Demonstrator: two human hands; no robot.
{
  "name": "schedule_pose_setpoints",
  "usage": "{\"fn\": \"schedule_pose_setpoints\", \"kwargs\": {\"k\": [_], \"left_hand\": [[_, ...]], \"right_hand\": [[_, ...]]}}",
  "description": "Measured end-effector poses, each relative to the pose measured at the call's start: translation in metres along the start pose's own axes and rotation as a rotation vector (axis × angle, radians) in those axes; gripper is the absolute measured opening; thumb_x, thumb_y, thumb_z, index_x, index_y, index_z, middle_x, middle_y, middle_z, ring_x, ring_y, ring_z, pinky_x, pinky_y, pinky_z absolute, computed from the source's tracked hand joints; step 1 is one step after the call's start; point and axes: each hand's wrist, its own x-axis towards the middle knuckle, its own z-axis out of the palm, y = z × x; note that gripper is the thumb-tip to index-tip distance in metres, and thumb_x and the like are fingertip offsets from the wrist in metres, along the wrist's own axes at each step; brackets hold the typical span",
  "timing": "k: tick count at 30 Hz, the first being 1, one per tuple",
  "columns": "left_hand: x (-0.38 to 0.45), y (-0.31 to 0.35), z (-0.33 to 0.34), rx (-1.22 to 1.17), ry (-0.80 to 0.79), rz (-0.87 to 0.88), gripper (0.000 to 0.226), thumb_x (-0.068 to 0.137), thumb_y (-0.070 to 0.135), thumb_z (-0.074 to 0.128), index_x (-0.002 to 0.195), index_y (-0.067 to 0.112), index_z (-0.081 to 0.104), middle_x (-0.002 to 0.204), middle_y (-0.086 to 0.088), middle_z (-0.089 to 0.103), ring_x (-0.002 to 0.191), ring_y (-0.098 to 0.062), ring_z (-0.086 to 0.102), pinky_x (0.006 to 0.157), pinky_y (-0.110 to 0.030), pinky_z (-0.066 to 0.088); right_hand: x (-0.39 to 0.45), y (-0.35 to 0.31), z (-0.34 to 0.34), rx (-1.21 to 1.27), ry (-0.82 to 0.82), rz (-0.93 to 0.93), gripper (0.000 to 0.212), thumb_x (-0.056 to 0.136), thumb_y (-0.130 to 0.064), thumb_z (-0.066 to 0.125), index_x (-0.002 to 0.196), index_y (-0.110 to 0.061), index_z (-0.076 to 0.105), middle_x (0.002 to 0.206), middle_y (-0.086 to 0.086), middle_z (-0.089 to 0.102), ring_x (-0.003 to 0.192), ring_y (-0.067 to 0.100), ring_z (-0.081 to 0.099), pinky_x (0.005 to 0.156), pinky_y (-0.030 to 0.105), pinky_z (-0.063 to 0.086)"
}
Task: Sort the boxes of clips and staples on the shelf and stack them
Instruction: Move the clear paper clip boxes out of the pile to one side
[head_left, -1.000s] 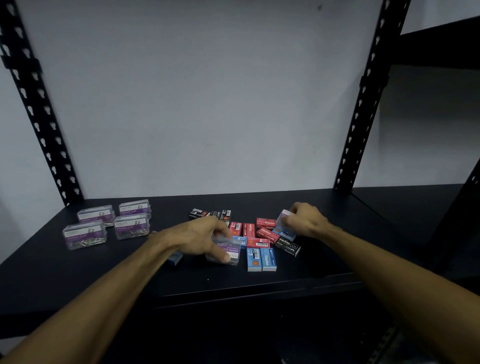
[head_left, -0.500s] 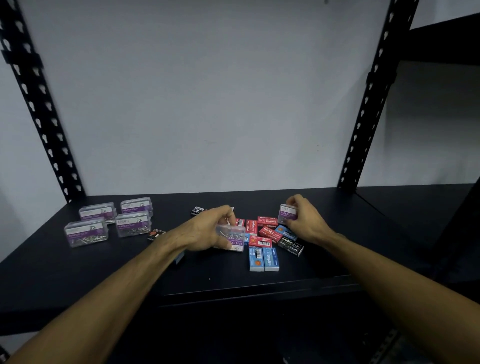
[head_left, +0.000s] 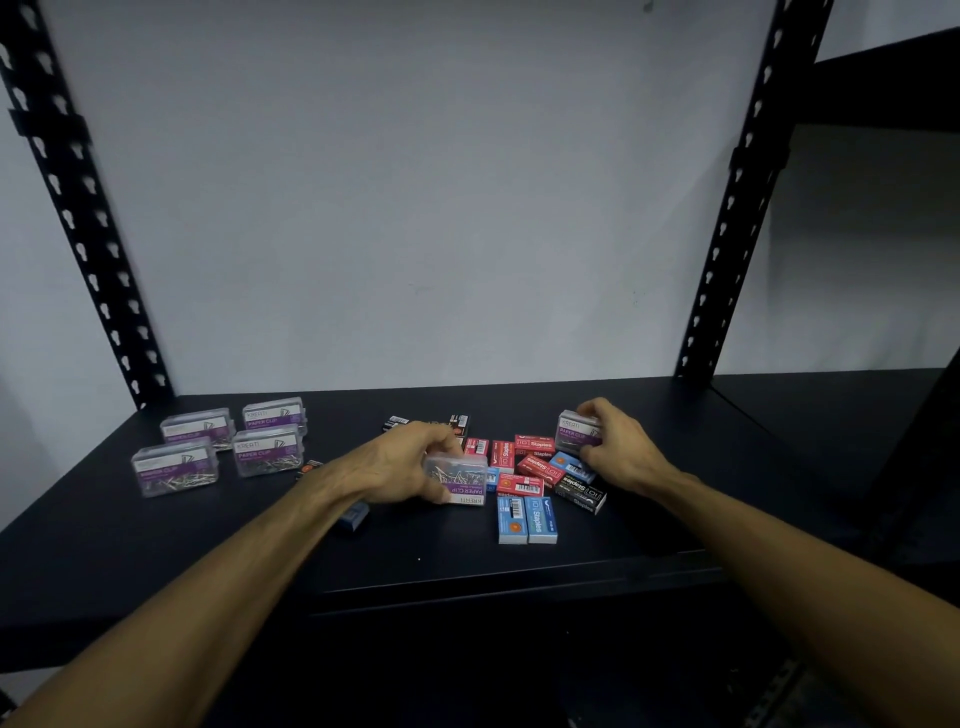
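My left hand (head_left: 402, 465) grips a clear paper clip box with a purple label (head_left: 460, 480), lifted just above the black shelf (head_left: 467, 564). My right hand (head_left: 621, 452) holds a second clear paper clip box (head_left: 574, 431) at the right of the pile. Between the hands lie red staple boxes (head_left: 532, 447), blue staple boxes (head_left: 527, 519) and a black staple box (head_left: 582, 493), mixed together. Several clear paper clip boxes (head_left: 265, 449) stand grouped at the left of the shelf, side by side.
Black perforated uprights rise at the back left (head_left: 78, 208) and back right (head_left: 737, 208) before a white wall. More black staple boxes (head_left: 457, 423) lie behind my left hand. A small blue box (head_left: 353, 517) lies partly under my left forearm. A neighbouring shelf bay (head_left: 831, 410) extends right.
Both hands have lifted their paper clip boxes off the pile. The left hand has tipped its box up; the right hand has raised its box slightly toward the back.
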Motion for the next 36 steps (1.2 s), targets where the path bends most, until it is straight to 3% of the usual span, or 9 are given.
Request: {"fn": "schedule_pose_setpoints", "kwargs": {"k": [8, 12, 17, 20, 24, 26, 29, 34, 36], "left_hand": [[-0.003, -0.007, -0.003, -0.035, 0.006, -0.027, 0.027, 0.077, 0.026, 0.082, 0.099, 0.023, 0.067, 0.091, 0.007, 0.07, 0.082, -0.007, 0.065, 0.068, -0.019, 0.048], [-0.006, -0.013, -0.012, -0.146, 0.067, -0.032, 0.026, 0.074, 0.026, 0.084, 0.097, 0.024, 0.071, 0.092, 0.003, 0.073, 0.088, -0.015, 0.068, 0.083, -0.035, 0.055], [-0.014, -0.025, -0.024, -0.243, 0.138, -0.034, 0.028, 0.073, 0.02, 0.084, 0.098, 0.019, 0.072, 0.094, 0.0, 0.075, 0.091, -0.018, 0.069, 0.087, -0.037, 0.055], [-0.025, -0.031, -0.03, -0.293, 0.169, -0.034, 0.028, 0.076, 0.018, 0.083, 0.1, 0.017, 0.07, 0.094, -0.001, 0.074, 0.089, -0.019, 0.07, 0.08, -0.033, 0.057], [-0.041, -0.044, -0.04, -0.348, 0.219, -0.076, 0.023, 0.079, 0.012, 0.08, 0.098, 0.013, 0.068, 0.08, -0.002, 0.072, 0.066, -0.016, 0.066, 0.061, -0.031, 0.051], [-0.05, -0.05, -0.046, -0.39, 0.25, -0.079, 0.023, 0.08, 0.008, 0.079, 0.1, 0.011, 0.068, 0.081, -0.002, 0.072, 0.065, -0.014, 0.066, 0.063, -0.031, 0.053], [-0.067, -0.061, -0.058, -0.42, 0.296, -0.077, 0.03, 0.079, 0.005, 0.079, 0.105, 0.009, 0.066, 0.095, -0.007, 0.075, 0.08, -0.02, 0.071, 0.072, -0.034, 0.057], [-0.095, -0.086, -0.073, -0.445, 0.385, -0.136, 0.044, 0.075, 0.001, 0.08, 0.108, 0.01, 0.053, 0.093, -0.027, 0.069, 0.072, -0.028, 0.065, 0.063, -0.037, 0.052], [-0.109, -0.093, -0.078, -0.424, 0.419, -0.158, 0.043, 0.075, 0.0, 0.08, 0.106, 0.012, 0.053, 0.092, -0.029, 0.068, 0.072, -0.026, 0.065, 0.062, -0.033, 0.053]], "right_hand": [[-0.001, -0.002, -0.005, 0.046, 0.015, 0.003, 0.046, 0.088, -0.006, 0.067, 0.13, -0.018, 0.051, 0.122, 0.005, 0.065, 0.096, 0.013, 0.065, 0.063, 0.017, 0.049], [0.002, -0.011, -0.007, 0.067, 0.053, -0.019, 0.045, 0.087, -0.003, 0.066, 0.128, -0.016, 0.054, 0.119, 0.004, 0.066, 0.092, 0.01, 0.064, 0.062, 0.014, 0.046], [0.005, -0.036, -0.003, 0.125, 0.061, -0.077, 0.044, 0.088, -0.001, 0.066, 0.128, -0.014, 0.053, 0.118, 0.006, 0.064, 0.098, 0.015, 0.064, 0.061, 0.014, 0.048], [0.007, -0.059, 0.007, 0.152, 0.034, -0.132, 0.045, 0.088, -0.001, 0.066, 0.129, -0.013, 0.052, 0.117, 0.005, 0.064, 0.096, 0.013, 0.064, 0.059, 0.01, 0.047], [0.009, -0.092, 0.028, 0.204, -0.021, -0.213, 0.042, 0.087, -0.001, 0.066, 0.124, -0.017, 0.054, 0.114, 0.005, 0.067, 0.088, 0.008, 0.067, 0.057, 0.011, 0.05], [0.009, -0.109, 0.04, 0.229, -0.052, -0.238, 0.04, 0.086, -0.002, 0.066, 0.12, -0.02, 0.054, 0.11, 0.003, 0.068, 0.087, 0.008, 0.068, 0.06, 0.018, 0.055], [0.007, -0.133, 0.057, 0.234, -0.093, -0.275, 0.042, 0.085, -0.002, 0.065, 0.12, -0.021, 0.054, 0.108, 0.001, 0.067, 0.085, 0.014, 0.07, 0.065, 0.029, 0.061], [0.003, -0.166, 0.085, 0.239, -0.148, -0.352, 0.043, 0.084, -0.003, 0.065, 0.122, -0.02, 0.056, 0.114, 0.001, 0.066, 0.093, 0.011, 0.065, 0.066, 0.01, 0.048], [-0.001, -0.177, 0.095, 0.245, -0.177, -0.366, 0.043, 0.084, -0.004, 0.066, 0.122, -0.021, 0.056, 0.114, 0.0, 0.066, 0.093, 0.011, 0.065, 0.071, 0.016, 0.053]]}}
